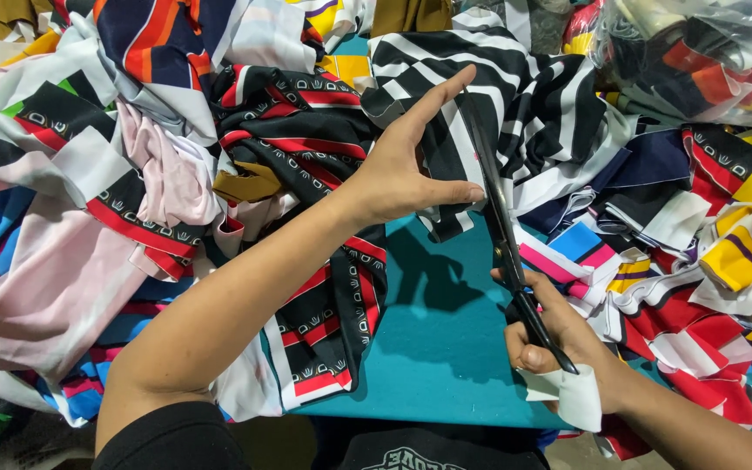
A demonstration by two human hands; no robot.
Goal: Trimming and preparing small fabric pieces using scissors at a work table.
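While scrap piles crowded the teal table, striped cloth lay at its far edge. Left hand pressed it flat, fingers open; right hand gripped scissors closed along it.

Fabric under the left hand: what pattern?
Black and white stripes; the fabric shows best in the head view, beside the left hand.

It looked like a garment-cutting workshop: heaps of striped and printed fabric offcuts covered a teal desk, with a clear bag of scraps alongside.
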